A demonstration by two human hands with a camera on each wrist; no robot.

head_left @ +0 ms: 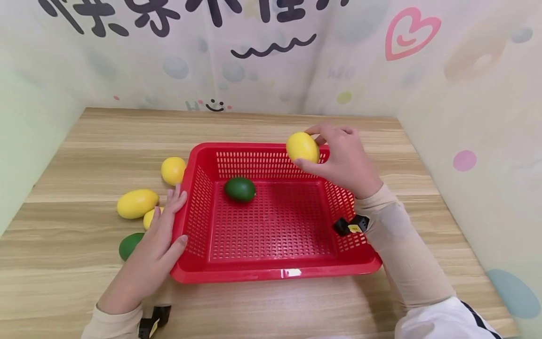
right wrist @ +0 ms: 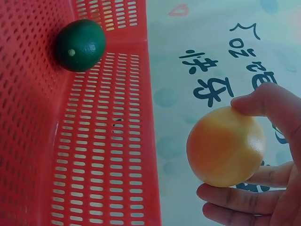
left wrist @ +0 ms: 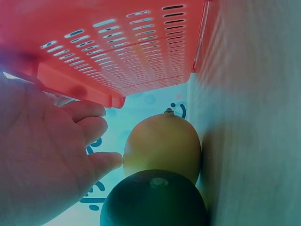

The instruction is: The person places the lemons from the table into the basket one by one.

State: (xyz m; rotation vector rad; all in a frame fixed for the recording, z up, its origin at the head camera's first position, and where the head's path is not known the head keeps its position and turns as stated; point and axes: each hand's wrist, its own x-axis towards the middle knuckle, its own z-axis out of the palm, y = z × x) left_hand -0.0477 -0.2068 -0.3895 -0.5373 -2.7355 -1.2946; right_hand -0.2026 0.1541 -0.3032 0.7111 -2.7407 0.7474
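Observation:
My right hand [head_left: 338, 157] pinches a yellow lemon [head_left: 302, 147] between thumb and fingers, raised over the far right part of the red basket [head_left: 275, 278]. In the right wrist view the lemon [right wrist: 225, 146] looks round and smooth. My left hand [head_left: 158, 249] rests on the basket's left rim with its fingers extended. Inside the basket, a dark green oval fruit [head_left: 240, 189] lies at the back left. In the left wrist view, a yellow fruit [left wrist: 162, 143] with a small stem and a dark green one [left wrist: 153, 200] are beside that hand, under the basket's wall.
Left of the basket, on the wooden table [head_left: 63, 226], lie a round yellow fruit [head_left: 173, 170], a longer yellow one [head_left: 137, 203], another partly hidden yellow one [head_left: 151, 217] and a green one [head_left: 130, 246]. A printed curtain [head_left: 271, 80] hangs along the table's back edge.

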